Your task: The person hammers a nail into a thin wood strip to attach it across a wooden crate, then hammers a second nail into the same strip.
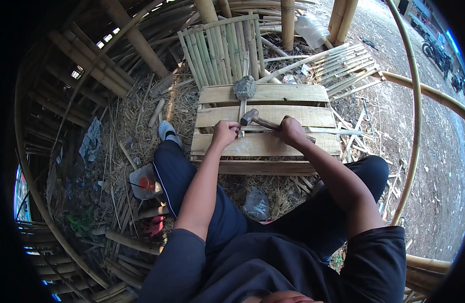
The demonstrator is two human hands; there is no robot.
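Observation:
My right hand (293,131) is closed around the wooden handle of a hammer (249,117), whose metal head hovers over or rests by a narrow bamboo strip (242,108). That strip lies lengthwise on a low slatted wooden table (288,93), with a rough grey stone (245,88) on top of it. Just left of the strip's near end is my left hand (226,133), its fingertips pinched together. Whatever the pinch holds is too small to make out. A long pale flat piece (341,131) lies across the table beyond my right hand, sticking out past the right edge.
A bamboo slat panel (217,53) leans behind the table. To the right lies another slatted piece (346,65) among loose strips. Left of my leg stands a clear container (143,183) with something red inside. A plastic bag (256,203) lies between my legs. Bamboo poles surround me.

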